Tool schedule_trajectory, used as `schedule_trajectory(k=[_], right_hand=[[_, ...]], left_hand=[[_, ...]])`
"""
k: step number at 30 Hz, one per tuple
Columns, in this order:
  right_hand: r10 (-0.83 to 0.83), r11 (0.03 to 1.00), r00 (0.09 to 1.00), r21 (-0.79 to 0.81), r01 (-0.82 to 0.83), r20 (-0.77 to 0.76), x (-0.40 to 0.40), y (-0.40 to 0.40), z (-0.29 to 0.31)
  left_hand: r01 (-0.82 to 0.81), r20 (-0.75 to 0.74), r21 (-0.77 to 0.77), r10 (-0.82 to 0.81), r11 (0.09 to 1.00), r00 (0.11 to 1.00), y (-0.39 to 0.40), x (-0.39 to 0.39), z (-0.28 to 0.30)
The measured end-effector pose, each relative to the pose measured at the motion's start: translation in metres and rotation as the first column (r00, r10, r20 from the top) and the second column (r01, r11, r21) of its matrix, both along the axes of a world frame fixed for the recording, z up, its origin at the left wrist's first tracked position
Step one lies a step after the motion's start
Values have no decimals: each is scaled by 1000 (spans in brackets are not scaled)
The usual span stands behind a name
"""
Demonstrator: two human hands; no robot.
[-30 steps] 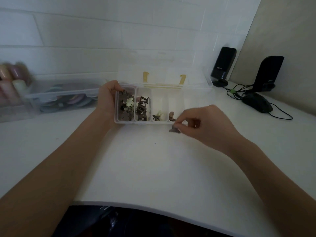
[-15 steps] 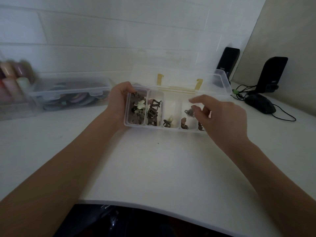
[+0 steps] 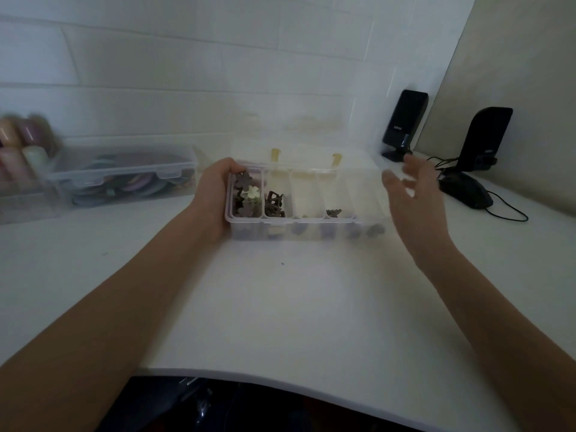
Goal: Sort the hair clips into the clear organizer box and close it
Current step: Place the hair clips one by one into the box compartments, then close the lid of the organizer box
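Note:
The clear organizer box [image 3: 307,226] stands on the white table, its lid [image 3: 305,151] raised behind it with two yellow latches. Dark flower-shaped hair clips and one pale clip [image 3: 246,194] fill the leftmost compartment; dark square clips [image 3: 274,204] lie in the one beside it, and a small dark clip [image 3: 333,212] further right. My left hand [image 3: 215,198] grips the box's left end. My right hand [image 3: 411,198] hovers at the box's right end, fingers spread, blurred, holding nothing.
A closed clear box [image 3: 124,176] with coloured round items sits at the left, with blurred coloured bottles [image 3: 21,145] beyond it. Two black speakers [image 3: 403,123] and a black mouse [image 3: 466,191] with cables stand at the right. The table's front edge curves near me.
My right hand carried a dark clip from the table to the box, released it and moved to the box's right end with fingers spread. The left hand kept its hold.

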State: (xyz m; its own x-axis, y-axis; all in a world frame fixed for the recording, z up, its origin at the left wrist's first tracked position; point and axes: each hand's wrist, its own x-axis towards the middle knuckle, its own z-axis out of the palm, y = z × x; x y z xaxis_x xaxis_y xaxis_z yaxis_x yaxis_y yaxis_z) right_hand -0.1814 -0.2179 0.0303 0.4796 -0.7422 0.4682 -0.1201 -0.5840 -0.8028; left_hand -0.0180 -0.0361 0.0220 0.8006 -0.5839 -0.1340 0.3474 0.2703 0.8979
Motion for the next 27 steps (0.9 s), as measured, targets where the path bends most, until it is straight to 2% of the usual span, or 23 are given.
schedule_trajectory(k=[1, 3, 6, 9, 11, 14, 18, 21, 27], right_hand=[[54, 992, 998, 117, -49, -38, 2, -3, -3], [128, 962, 990, 251, -109, -61, 3, -4, -5], [146, 881, 987, 445, -161, 69, 3, -3, 2], [147, 776, 970, 585, -236, 196, 2, -3, 5], [127, 729, 957, 629, -268, 260, 1, -1, 6], [90, 677, 937, 669, -307, 339, 2, 1, 9], [40, 629, 880, 672, -391, 474, 2, -5, 8], [48, 612, 896, 696, -376, 441, 2, -7, 5], [92, 665, 917, 661, -346, 387, 8, -8, -1]], left_hand=[[-3, -6, -7, 3, 1000, 1000, 0, -1, 0], [-10, 8, -56, 10, 998, 1000, 0, 0, 1], [16, 84, -196, 1, 980, 996, 2, 8, 2], [75, 150, -236, -40, 969, 988, 8, 12, 5], [62, 155, -254, -23, 965, 988, 8, 13, 5], [-7, 73, -298, 31, 955, 997, 7, 10, 4], [11, -61, -448, -43, 894, 997, 8, 11, 1], [29, 26, -349, -21, 937, 999, 8, 7, 3], [29, 91, -248, -6, 968, 996, 6, 6, 4]])
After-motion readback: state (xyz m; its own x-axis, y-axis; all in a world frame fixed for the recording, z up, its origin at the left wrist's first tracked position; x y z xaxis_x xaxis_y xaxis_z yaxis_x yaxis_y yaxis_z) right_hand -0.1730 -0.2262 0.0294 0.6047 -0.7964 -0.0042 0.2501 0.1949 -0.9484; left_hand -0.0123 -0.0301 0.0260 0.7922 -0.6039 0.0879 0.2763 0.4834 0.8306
